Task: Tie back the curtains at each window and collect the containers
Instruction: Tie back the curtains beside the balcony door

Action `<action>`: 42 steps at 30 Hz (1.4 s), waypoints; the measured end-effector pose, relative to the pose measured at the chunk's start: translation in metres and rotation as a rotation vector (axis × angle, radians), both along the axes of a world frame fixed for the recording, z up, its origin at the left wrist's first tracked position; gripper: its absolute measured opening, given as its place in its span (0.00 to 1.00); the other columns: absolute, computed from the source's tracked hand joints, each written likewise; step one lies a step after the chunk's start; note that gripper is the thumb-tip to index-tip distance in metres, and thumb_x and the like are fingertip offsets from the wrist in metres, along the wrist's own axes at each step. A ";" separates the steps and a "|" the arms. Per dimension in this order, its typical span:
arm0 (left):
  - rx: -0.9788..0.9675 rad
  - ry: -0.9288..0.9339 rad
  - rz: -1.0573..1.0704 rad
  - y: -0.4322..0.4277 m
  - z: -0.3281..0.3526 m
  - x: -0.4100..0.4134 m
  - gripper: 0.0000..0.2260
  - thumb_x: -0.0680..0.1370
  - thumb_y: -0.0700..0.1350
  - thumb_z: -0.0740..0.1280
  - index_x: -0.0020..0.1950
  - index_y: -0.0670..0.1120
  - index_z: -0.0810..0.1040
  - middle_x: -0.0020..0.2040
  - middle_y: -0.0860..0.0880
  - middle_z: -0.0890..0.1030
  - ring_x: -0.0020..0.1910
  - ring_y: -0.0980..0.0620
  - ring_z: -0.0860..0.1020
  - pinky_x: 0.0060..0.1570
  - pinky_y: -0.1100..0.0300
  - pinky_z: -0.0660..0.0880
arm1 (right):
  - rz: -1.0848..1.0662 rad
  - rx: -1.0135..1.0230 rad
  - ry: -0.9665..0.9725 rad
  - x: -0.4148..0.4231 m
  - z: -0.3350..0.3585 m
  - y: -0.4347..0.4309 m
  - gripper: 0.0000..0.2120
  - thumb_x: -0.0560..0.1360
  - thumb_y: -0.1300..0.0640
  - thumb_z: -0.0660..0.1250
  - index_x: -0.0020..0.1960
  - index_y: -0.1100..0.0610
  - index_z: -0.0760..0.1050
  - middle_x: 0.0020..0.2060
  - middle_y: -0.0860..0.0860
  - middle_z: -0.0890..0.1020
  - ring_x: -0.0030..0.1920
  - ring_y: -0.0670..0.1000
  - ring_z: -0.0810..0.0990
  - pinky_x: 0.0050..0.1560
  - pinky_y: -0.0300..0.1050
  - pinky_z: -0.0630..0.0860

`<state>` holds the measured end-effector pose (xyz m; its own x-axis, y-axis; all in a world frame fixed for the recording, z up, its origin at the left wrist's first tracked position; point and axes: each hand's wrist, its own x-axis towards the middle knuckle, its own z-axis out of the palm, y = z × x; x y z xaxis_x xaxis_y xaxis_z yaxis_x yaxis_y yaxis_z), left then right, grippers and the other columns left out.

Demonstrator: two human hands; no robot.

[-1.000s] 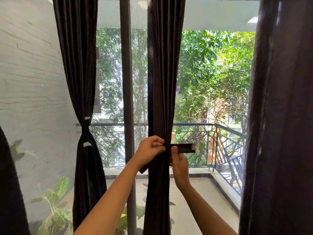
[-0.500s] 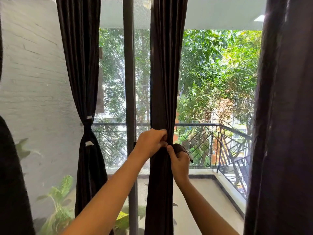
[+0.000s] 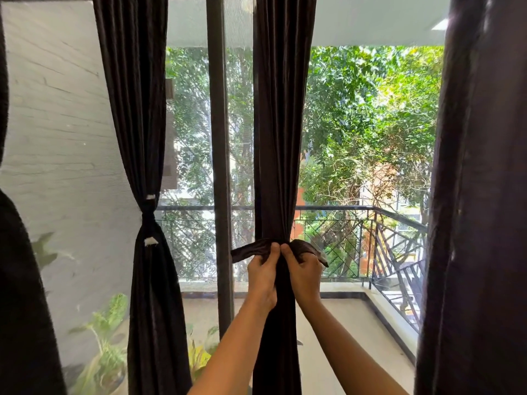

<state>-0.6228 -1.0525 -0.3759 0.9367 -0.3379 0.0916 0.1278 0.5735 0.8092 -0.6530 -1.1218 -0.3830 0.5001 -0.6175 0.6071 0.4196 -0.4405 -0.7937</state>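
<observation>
A dark brown curtain (image 3: 281,138) hangs gathered in the middle of the window. A matching fabric tie-back band (image 3: 251,248) wraps around it at railing height. My left hand (image 3: 261,273) grips the band's left end, which sticks out to the left. My right hand (image 3: 303,270) grips the band's right end (image 3: 305,246), which curls over its knuckles. Both thumbs meet at the front of the curtain. No containers are in view.
A second dark curtain (image 3: 142,138) at the left is tied at its waist with a band (image 3: 148,215). Another dark curtain (image 3: 479,195) hangs loose at the right edge. A vertical window frame post (image 3: 218,138) stands left of the middle curtain. Beyond the glass are a balcony railing (image 3: 356,208) and potted plants (image 3: 105,346).
The band's right end stuck out straight a second ago; now it is folded over my right hand. Both hands have come together at the curtain's front and the left end now juts out left.
</observation>
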 end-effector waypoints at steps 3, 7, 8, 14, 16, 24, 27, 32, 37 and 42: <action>-0.097 -0.069 -0.049 0.001 0.003 0.003 0.15 0.77 0.43 0.66 0.61 0.38 0.77 0.53 0.40 0.82 0.50 0.47 0.81 0.51 0.57 0.79 | 0.006 -0.028 -0.016 -0.004 0.001 -0.001 0.17 0.75 0.56 0.69 0.29 0.46 0.71 0.24 0.42 0.75 0.27 0.37 0.75 0.31 0.28 0.67; 0.022 -0.174 0.087 0.000 -0.003 0.000 0.15 0.77 0.47 0.66 0.55 0.36 0.80 0.48 0.40 0.83 0.48 0.46 0.82 0.50 0.55 0.79 | 0.036 0.021 -0.032 -0.003 -0.002 -0.001 0.18 0.75 0.49 0.65 0.28 0.52 0.72 0.21 0.44 0.75 0.25 0.40 0.73 0.28 0.31 0.67; 0.064 -0.190 0.141 -0.001 -0.005 0.000 0.15 0.77 0.49 0.66 0.52 0.36 0.80 0.45 0.41 0.84 0.45 0.46 0.82 0.46 0.55 0.79 | 0.043 0.042 -0.043 -0.002 -0.003 -0.001 0.20 0.75 0.45 0.63 0.29 0.55 0.75 0.23 0.47 0.77 0.26 0.41 0.75 0.29 0.36 0.70; 0.307 -0.332 0.441 -0.005 -0.010 -0.006 0.18 0.78 0.53 0.64 0.35 0.41 0.78 0.28 0.51 0.76 0.27 0.57 0.73 0.27 0.69 0.66 | -0.096 0.083 -0.058 0.000 -0.003 0.002 0.18 0.78 0.47 0.60 0.39 0.58 0.80 0.30 0.55 0.82 0.33 0.53 0.82 0.36 0.44 0.76; 0.354 -0.375 0.507 -0.007 -0.009 -0.010 0.19 0.79 0.52 0.63 0.34 0.40 0.77 0.27 0.50 0.75 0.26 0.58 0.72 0.25 0.70 0.66 | -0.135 0.090 -0.054 -0.002 -0.001 0.006 0.17 0.79 0.50 0.61 0.39 0.59 0.79 0.29 0.53 0.81 0.32 0.50 0.80 0.33 0.33 0.71; 0.510 -0.464 0.616 -0.010 -0.009 -0.018 0.19 0.80 0.51 0.61 0.34 0.42 0.74 0.28 0.50 0.74 0.30 0.51 0.72 0.31 0.60 0.64 | -0.209 0.124 0.053 -0.008 0.001 0.012 0.22 0.80 0.51 0.59 0.28 0.56 0.69 0.23 0.46 0.72 0.27 0.43 0.71 0.28 0.32 0.65; 0.500 -0.467 0.628 -0.010 -0.010 -0.022 0.17 0.80 0.50 0.61 0.37 0.41 0.77 0.31 0.48 0.76 0.31 0.51 0.73 0.33 0.59 0.65 | -0.220 0.130 0.090 -0.008 0.003 0.013 0.24 0.81 0.51 0.59 0.26 0.55 0.67 0.23 0.48 0.72 0.27 0.49 0.71 0.31 0.41 0.64; 0.516 -0.472 0.602 -0.007 -0.009 -0.021 0.16 0.80 0.50 0.61 0.37 0.42 0.75 0.28 0.52 0.74 0.29 0.57 0.72 0.29 0.65 0.64 | -0.219 0.137 0.097 -0.008 0.005 0.012 0.22 0.80 0.51 0.59 0.31 0.60 0.72 0.24 0.49 0.73 0.26 0.48 0.71 0.30 0.41 0.63; 0.552 -0.476 0.598 -0.005 -0.009 -0.017 0.18 0.81 0.50 0.59 0.37 0.40 0.76 0.30 0.48 0.75 0.30 0.50 0.73 0.32 0.59 0.64 | -0.216 0.137 0.110 -0.008 0.006 0.017 0.21 0.81 0.51 0.59 0.32 0.60 0.74 0.26 0.52 0.76 0.28 0.50 0.73 0.32 0.41 0.63; 0.558 -0.468 0.597 -0.004 -0.008 -0.015 0.19 0.81 0.50 0.58 0.38 0.38 0.76 0.30 0.46 0.75 0.32 0.47 0.74 0.34 0.57 0.65 | -0.216 0.129 0.140 -0.009 0.009 0.021 0.22 0.81 0.52 0.59 0.35 0.65 0.77 0.29 0.56 0.78 0.31 0.53 0.73 0.31 0.39 0.59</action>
<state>-0.6377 -1.0563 -0.3838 0.8781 0.0777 0.4721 -0.4697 -0.0471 0.8816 -0.6625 -1.1004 -0.3737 0.4218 -0.7866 0.4508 0.2096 -0.3991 -0.8926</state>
